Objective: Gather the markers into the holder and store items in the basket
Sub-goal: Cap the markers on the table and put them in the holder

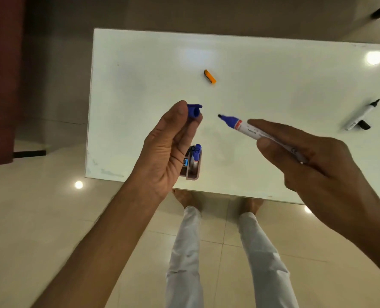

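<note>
Marker uncapped above bench.
Left hand is pinching cap; right hand is gripping marker, apart.

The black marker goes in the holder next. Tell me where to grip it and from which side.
Grip the black marker on its white mid-barrel, from above, fingers across its length. It lies flat and uncapped on the table, tip pointing away, its cap beside the near end.
</note>
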